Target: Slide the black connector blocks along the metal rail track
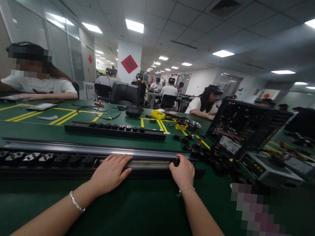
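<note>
A long black rail [146,165] lies across the green table before me, with a row of black and silver plug-like modules [47,158] set along its left part. My left hand [113,171] rests on the rail just right of these modules, fingers stretched out over it. Towards the rail's right end, my right hand [183,171] has its fingers closed on a small black piece [175,161], mostly covered by the fingers. Directly behind runs another long black strip with a shiny face [85,149].
Farther back lies a shorter black rail [116,132] with similar modules. Loose black parts [215,158] are heaped at right, near an open computer case [244,128] and a grey metal box [270,172]. Yellow trays [158,114] stand behind. People sit at left and right.
</note>
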